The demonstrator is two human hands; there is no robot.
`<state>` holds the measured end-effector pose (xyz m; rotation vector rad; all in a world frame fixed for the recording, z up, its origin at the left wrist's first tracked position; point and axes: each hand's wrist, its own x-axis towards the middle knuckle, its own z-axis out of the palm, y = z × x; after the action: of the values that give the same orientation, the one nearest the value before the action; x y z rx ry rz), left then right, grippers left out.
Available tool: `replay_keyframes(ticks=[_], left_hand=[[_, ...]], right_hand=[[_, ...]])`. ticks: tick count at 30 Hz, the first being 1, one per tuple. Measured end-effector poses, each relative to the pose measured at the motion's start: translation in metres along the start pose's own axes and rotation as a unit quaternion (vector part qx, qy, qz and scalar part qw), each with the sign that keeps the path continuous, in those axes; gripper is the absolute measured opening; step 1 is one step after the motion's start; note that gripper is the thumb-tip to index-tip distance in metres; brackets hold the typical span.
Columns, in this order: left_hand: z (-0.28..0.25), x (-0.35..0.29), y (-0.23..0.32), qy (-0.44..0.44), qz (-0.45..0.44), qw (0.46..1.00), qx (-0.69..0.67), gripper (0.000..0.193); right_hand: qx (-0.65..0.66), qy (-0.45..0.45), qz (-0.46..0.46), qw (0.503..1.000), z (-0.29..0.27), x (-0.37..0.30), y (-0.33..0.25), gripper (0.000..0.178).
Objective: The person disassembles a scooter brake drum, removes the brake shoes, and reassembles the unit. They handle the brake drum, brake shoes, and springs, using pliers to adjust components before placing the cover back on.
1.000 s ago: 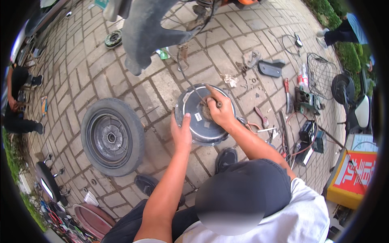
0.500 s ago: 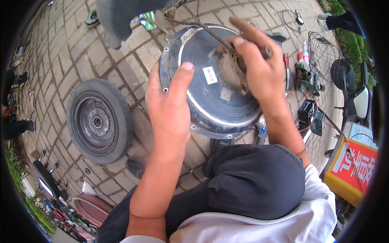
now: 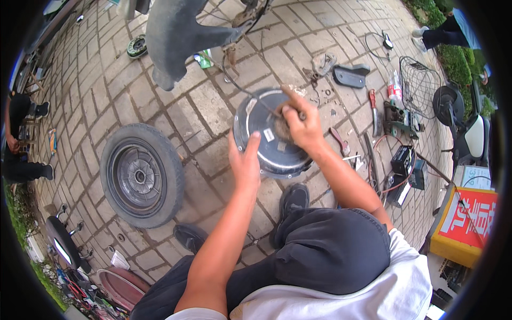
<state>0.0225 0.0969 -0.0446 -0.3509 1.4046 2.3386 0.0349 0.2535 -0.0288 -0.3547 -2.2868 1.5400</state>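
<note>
A round dark hub motor [image 3: 271,153] with a silvery ring and small pale labels is held up, tilted, over the paving. My left hand [image 3: 246,162] grips its near-left rim, thumb on the face and fingers behind the edge. At the raised, dirty centre, my right hand [image 3: 302,128] is closed round the axle [image 3: 302,116], whose round end shows by the fingers. A dark cable [image 3: 237,85] runs from the centre toward the upper left. The motor's underside is hidden.
A tyred wheel [image 3: 141,176] lies at left. A dark vehicle part [image 3: 181,40] overhangs the top. To the right are a knife [image 3: 374,112], a vise [image 3: 400,121], a wire basket [image 3: 421,85], a black battery [image 3: 401,159] and a black plastic part [image 3: 351,76]. Other people stand at both sides.
The hub motor has moved away from me and lower, both hands holding on with arms stretched further. More paving and scattered parts beyond it show now.
</note>
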Motion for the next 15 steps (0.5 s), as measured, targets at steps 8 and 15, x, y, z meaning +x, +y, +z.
replay_keyframes(ticks=[8, 15], left_hand=[[0.02, -0.006, 0.055, -0.005, -0.028, 1.0, -0.008, 0.056], [-0.04, 0.017, -0.041, -0.024, -0.04, 0.997, 0.056, 0.054]], right_hand=[[-0.005, 0.039, -0.017, 0.999, -0.007, 0.012, -0.055, 0.037], [-0.164, -0.053, -0.05, 0.984, 0.006, -0.012, 0.019, 0.045]])
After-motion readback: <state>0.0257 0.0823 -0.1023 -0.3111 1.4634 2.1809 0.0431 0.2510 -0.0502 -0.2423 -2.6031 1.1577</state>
